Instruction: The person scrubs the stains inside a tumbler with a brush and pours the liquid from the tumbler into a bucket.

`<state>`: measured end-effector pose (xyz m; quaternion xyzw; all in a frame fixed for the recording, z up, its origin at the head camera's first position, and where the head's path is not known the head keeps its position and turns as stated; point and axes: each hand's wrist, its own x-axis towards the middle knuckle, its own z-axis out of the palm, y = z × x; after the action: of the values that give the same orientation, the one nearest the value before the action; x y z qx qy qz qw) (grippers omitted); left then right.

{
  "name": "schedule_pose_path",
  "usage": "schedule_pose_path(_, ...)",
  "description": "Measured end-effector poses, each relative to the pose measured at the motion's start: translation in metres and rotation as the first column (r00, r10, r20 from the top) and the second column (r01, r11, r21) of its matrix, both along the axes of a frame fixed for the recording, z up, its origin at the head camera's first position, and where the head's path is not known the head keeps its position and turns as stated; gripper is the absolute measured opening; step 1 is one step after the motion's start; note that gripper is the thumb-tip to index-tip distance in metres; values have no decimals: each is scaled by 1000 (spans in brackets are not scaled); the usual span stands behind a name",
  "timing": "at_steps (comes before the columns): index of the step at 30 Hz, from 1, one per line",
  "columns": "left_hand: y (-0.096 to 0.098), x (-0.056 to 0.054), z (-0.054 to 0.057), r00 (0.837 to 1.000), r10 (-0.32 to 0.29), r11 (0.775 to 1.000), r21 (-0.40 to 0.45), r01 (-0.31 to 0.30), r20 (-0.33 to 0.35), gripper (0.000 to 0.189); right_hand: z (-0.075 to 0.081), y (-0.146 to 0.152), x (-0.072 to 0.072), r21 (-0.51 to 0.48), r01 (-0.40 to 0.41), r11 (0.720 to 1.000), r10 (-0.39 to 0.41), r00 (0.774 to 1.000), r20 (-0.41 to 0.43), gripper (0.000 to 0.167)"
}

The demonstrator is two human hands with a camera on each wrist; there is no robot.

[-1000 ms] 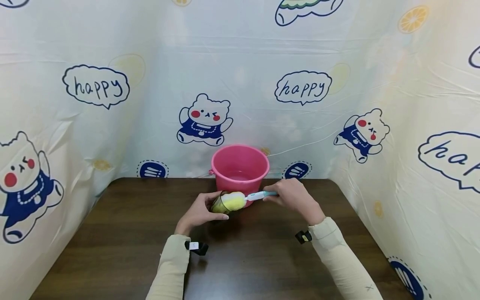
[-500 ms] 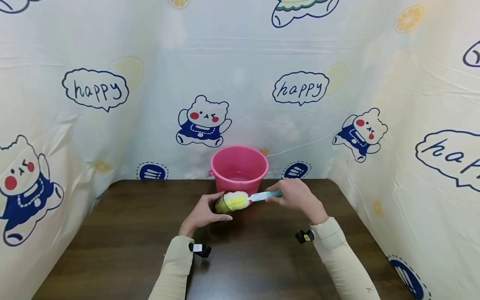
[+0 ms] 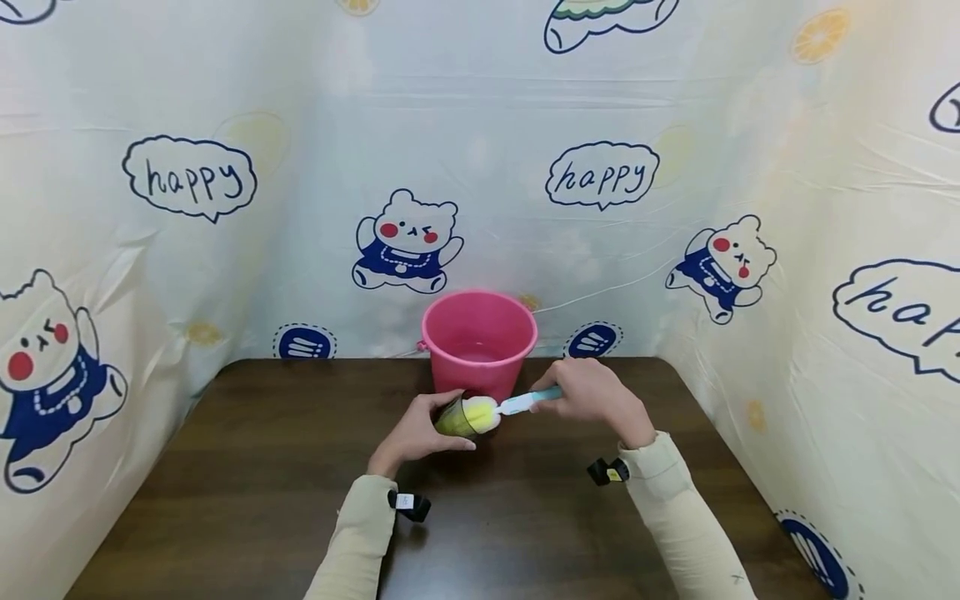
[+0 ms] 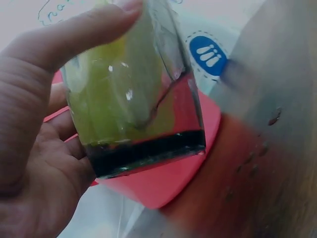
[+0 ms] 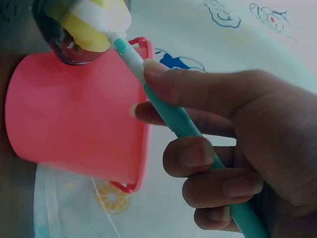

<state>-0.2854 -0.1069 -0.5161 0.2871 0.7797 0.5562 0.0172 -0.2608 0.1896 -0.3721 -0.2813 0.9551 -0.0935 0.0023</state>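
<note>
Step in hand: judged to be swabbing, the yellow-and-white sponge head (image 3: 481, 414) of a teal-and-white plastic-handled brush (image 5: 176, 118) being inside the tinted, see-through tumbler (image 3: 453, 420), apparently glass, with part of the head standing out past the rim.
Tumbler: held above the dark brown wood-grain table (image 3: 525, 525), in front of the bucket; tilted, rim toward the right hand. Left wrist view shows a thick, dark base and yellow-green sponge through the wall, reaching down near that base.
Left hand (image 3: 417, 431): grasping the tumbler, thumb along one side and fingers on the other; spread only as wide as the tumbler's body.
Right hand (image 3: 591, 395): closed round the brush handle; thumb laid along the upper part, remaining fingers curled about the teal length.
Pink plastic bucket (image 3: 468, 379): upright near the table's far edge, behind the tumbler. Contact between the two: cannot tell.
Table surface: a few droplets (image 4: 275, 117), probably water, in the left wrist view.
Next move calls for: in judgement, a steady left grip while the right turns or slides the brush along the tumbler's axis; a wet wall could slip.
</note>
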Motion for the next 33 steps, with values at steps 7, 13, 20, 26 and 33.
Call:
schedule_pose_path(7,-5,3,-1,999,29,999,31,-28,-19,85,-10,-1,-3,-13,10,1000,-9,997,75,23)
schedule_pose_path(13,7,0,1,998,-47,999,19,48,-32,84,6,2,16,0,7,1000,-7,998,58,16)
schedule_pose_path(20,9,1,0,999,-48,998,35,49,-16,84,8,5,10,5,31,1000,-31,999,10,24)
schedule_pose_path(26,8,1,1,999,-42,999,18,42,-19,85,5,1,14,26,106,994,-109,981,162,18)
schedule_pose_path(33,7,1,-1,999,-38,999,19,38,10,85,14,2,15,-14,12,1000,-11,998,69,17)
